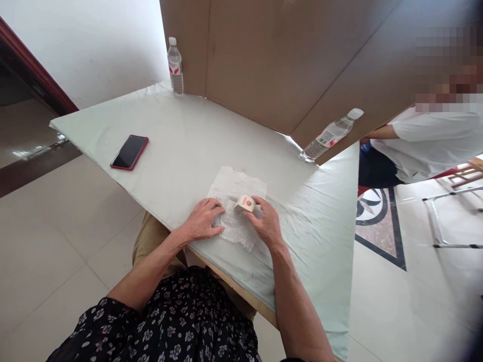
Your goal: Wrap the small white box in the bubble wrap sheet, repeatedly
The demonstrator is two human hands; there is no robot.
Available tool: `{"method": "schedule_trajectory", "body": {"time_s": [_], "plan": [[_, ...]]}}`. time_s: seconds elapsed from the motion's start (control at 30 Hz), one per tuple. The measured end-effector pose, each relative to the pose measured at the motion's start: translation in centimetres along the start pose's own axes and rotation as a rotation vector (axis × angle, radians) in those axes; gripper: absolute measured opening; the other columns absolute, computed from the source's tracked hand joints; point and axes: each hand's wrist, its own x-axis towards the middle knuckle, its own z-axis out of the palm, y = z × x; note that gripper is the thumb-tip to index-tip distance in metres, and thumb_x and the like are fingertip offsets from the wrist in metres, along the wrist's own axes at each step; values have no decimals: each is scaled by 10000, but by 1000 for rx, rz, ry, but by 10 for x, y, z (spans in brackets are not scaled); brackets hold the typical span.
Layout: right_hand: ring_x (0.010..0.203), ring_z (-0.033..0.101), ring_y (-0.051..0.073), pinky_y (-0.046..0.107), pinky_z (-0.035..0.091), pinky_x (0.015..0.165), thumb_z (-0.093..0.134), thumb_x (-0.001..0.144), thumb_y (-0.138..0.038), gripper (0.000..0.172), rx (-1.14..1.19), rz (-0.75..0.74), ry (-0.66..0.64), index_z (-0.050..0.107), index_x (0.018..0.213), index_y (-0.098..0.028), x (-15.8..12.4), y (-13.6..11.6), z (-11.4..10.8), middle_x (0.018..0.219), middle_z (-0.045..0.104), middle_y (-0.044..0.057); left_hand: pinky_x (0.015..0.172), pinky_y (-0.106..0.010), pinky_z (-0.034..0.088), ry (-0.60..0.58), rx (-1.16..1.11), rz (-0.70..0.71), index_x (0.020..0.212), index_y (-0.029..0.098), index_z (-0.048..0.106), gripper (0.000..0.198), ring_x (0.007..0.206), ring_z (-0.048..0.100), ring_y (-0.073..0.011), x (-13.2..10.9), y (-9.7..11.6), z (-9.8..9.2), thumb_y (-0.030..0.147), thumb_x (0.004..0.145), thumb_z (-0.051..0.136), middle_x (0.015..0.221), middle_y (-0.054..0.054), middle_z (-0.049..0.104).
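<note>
A small cream-coloured box or roll with red print (245, 203) is held at its right side by the thumb and fingers of my right hand (267, 221). Beneath it a sheet of bubble wrap (234, 229) lies spread on the table. My left hand (204, 219) rests on the left edge of the wrap, its fingers apart and touching the sheet. Its palm side is hidden from view.
A pale green cloth covers the table (169, 151). On the left lies a phone in a red case (130, 152). Two water bottles (175, 68) stand against a tall cardboard panel (260, 60), the right one tilted. Beyond it sits a person in a white shirt (433, 141).
</note>
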Motion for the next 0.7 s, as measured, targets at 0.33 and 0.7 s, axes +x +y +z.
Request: {"method": "schedule_trajectory", "body": {"time_s": [0.33, 0.7], "plan": [[1147, 610, 345, 539, 487, 931, 651, 742, -497, 640, -178, 257, 250, 587, 1283, -162, -33, 60, -73, 1252, 663, 178, 1103, -478, 412, 23, 30, -15, 1126, 191, 643, 387, 1214, 521, -306, 0, 5, 3, 291, 756, 703, 1238, -123, 570], [1310, 524, 312, 479, 432, 1036, 579, 900, -395, 513, -315, -196, -67, 549, 1361, -173, -20, -6, 12, 1421, 576, 167, 1106, -505, 414, -22, 127, -73, 1194, 182, 634, 457, 1252, 506, -330, 12, 17, -3, 376, 788, 716, 1303, -151, 560]]}}
